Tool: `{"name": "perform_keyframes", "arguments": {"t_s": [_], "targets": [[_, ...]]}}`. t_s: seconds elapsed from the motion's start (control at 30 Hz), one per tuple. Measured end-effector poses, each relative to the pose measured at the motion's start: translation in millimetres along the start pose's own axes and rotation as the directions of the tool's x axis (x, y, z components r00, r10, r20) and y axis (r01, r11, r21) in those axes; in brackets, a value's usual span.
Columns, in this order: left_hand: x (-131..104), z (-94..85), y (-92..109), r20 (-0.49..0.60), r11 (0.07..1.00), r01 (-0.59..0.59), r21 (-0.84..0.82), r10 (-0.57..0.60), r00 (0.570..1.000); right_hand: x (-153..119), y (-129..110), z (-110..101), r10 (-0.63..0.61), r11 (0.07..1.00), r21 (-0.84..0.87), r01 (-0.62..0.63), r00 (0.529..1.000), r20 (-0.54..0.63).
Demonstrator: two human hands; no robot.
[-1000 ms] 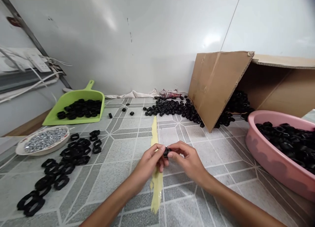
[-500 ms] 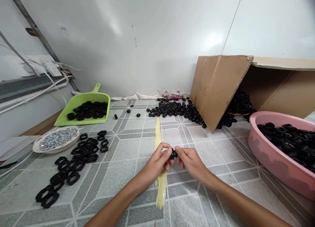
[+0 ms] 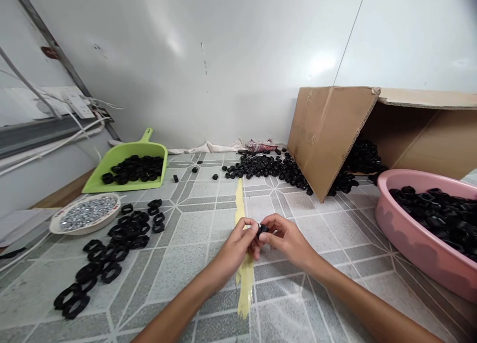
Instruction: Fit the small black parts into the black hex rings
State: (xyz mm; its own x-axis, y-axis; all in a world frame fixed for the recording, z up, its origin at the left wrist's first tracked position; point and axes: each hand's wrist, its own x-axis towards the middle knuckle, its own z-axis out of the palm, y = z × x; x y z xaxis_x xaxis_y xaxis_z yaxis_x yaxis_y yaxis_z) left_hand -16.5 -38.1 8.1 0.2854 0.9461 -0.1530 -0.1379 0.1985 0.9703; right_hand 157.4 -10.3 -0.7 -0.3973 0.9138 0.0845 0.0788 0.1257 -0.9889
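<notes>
Between the fingertips of both hands, at the centre over the tiled surface, is a small black part (image 3: 263, 229). My left hand (image 3: 240, 241) pinches its left side with thumb and forefinger. From the right, my right hand (image 3: 285, 239) grips the same part, thumb below and fingers curled over it. The part's finer details are hidden by the fingers. Under the hands a yellow strip (image 3: 244, 283) runs along the tiles. Black rings (image 3: 128, 229) lie in a loose group to the left of my hands.
A green dustpan (image 3: 122, 184) holds black rings at the back left, near a bowl (image 3: 55, 225) of small silvery pieces. Small black parts (image 3: 264, 165) are heaped beside a tipped cardboard box (image 3: 324, 129). A pink basin (image 3: 410, 248) of black parts stands at the right.
My right hand has shifted its grip, its fingers now arched higher around the black part, which has turned slightly. One loose black piece at the back lies a little further right.
</notes>
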Motion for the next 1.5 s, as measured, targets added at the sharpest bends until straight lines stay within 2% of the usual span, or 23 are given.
{"name": "perform_keyframes", "arguments": {"t_s": [0.2,0.33,0.43,0.67,0.8,1.0,1.07,1.17,1.27,1.33,1.43,1.5], "targets": [[-1.9,-2.3,2.4,0.031,1.0,0.012,-0.023,-0.011,0.999,-6.3,-5.7,6.3,-0.054,0.997,-0.054,0.051,0.997,-0.054],[-2.8,-2.1,6.1,-0.009,0.995,0.014,-0.094,-0.015,1.0,-8.9,-5.7,8.9,-0.069,0.995,-0.073,0.066,0.997,-0.044],[-2.7,-2.2,7.7,-0.011,0.996,0.03,-0.082,-0.031,0.999,-8.1,-5.6,6.0,-0.041,0.998,-0.049,0.039,0.999,-0.026],[-2.8,-5.7,9.0,0.099,0.993,0.064,-0.098,-0.054,0.994,-5.4,-12.8,-2.2,-0.018,1.0,0.025,0.018,1.0,0.01],[-2.9,-7.0,8.4,0.103,0.99,0.078,-0.116,-0.066,0.993,-4.7,-16.1,-4.0,-0.026,0.997,0.077,0.021,0.998,0.062],[-2.6,-8.8,8.0,0.095,0.986,0.101,-0.134,-0.089,0.992,-3.2,-11.7,-4.3,-0.023,0.993,0.114,0.017,0.998,0.059],[-2.7,-9.2,8.5,0.102,0.983,0.114,-0.141,-0.1,0.99,-4.0,-11.6,-4.1,-0.055,0.996,0.07,0.051,0.997,0.059],[-3.6,-9.4,10.9,0.118,0.979,0.138,-0.15,-0.121,0.986,-7.0,-12.2,-4.0,-0.171,0.981,-0.09,0.174,0.985,0.033],[-4.6,-9.2,13.6,0.126,0.975,0.164,-0.15,-0.146,0.981,-10.5,-10.0,-4.0,-0.329,0.9,-0.294,0.322,0.944,0.029],[-4.7,-9.4,14.6,0.123,0.974,0.175,-0.147,-0.157,0.98,-12.4,-7.3,-4.1,-0.411,0.838,-0.374,0.397,0.911,0.048],[-4.6,-10.3,14.8,0.119,0.973,0.186,-0.135,-0.171,0.978,-14.5,-5.9,-4.4,-0.453,0.796,-0.412,0.443,0.888,0.08],[-5.1,-10.6,14.5,0.129,0.974,0.186,-0.125,-0.17,0.977,-15.8,-7.9,-4.1,-0.434,0.804,-0.414,0.426,0.897,0.08]]}}
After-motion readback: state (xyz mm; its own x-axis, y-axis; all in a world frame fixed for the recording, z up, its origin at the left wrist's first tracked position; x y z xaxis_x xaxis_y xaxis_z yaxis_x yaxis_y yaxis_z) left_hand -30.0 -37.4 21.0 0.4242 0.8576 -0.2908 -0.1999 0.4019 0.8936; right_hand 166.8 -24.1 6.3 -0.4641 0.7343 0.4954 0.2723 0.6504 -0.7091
